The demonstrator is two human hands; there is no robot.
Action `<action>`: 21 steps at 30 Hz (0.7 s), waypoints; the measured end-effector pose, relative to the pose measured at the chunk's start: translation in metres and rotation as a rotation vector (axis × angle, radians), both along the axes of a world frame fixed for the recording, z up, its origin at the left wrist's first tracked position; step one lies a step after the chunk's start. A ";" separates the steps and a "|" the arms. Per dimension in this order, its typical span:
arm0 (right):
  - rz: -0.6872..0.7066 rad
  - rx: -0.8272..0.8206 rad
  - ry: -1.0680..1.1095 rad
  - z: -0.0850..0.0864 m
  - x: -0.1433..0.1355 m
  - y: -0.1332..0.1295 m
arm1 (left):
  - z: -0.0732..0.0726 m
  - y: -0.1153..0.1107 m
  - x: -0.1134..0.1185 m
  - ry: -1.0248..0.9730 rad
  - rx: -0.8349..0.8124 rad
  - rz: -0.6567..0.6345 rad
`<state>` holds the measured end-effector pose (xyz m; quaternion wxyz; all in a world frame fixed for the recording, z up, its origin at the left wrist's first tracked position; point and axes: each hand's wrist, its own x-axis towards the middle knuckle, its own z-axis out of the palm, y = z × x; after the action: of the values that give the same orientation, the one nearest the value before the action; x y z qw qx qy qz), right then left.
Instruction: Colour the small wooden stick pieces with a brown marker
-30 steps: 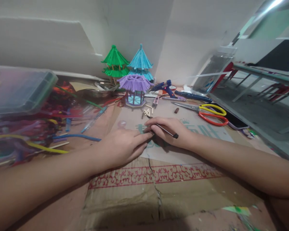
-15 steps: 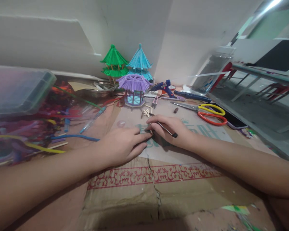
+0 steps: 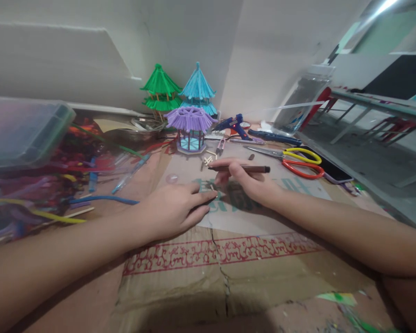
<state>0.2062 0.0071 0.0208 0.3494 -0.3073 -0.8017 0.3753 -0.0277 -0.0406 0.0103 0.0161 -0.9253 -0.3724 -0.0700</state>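
My right hand (image 3: 247,180) is closed on a dark brown marker (image 3: 254,169), its tip pointing left beside a small pile of short pale sticks (image 3: 208,160). My left hand (image 3: 182,203) lies on the white printed sheet (image 3: 180,173), its fingertips at a short thin stick (image 3: 213,188). Whether the fingers pinch that stick is too small to tell. Behind the pile stands a purple-roofed pavilion model (image 3: 191,120), with a green one (image 3: 161,88) and a light blue one (image 3: 198,83) behind it. A dark marker cap (image 3: 251,157) is just beyond my right hand.
Scissors (image 3: 301,162) and a phone (image 3: 329,171) lie at the right. A blue glue gun (image 3: 235,126) sits behind. Coloured pipe cleaners (image 3: 104,199) and a clear plastic box (image 3: 24,134) fill the left. Cardboard (image 3: 180,286) covers the front.
My right hand has lifted slightly, and the marker has turned from slanting down to nearly level. The stick at my left fingertips now shows more. The view has shifted a little.
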 end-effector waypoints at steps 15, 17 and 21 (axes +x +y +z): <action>-0.112 -0.188 -0.090 -0.001 -0.006 0.009 | 0.000 0.000 0.000 -0.001 -0.013 0.003; -0.106 -0.190 -0.087 -0.001 -0.006 0.009 | 0.000 0.000 0.000 -0.007 -0.012 0.001; -0.103 -0.189 -0.103 -0.001 -0.007 0.009 | 0.000 0.000 0.001 -0.008 -0.010 -0.005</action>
<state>0.1993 0.0164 0.0202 0.2960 -0.3987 -0.7628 0.4142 -0.0271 -0.0405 0.0108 0.0099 -0.9261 -0.3703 -0.0721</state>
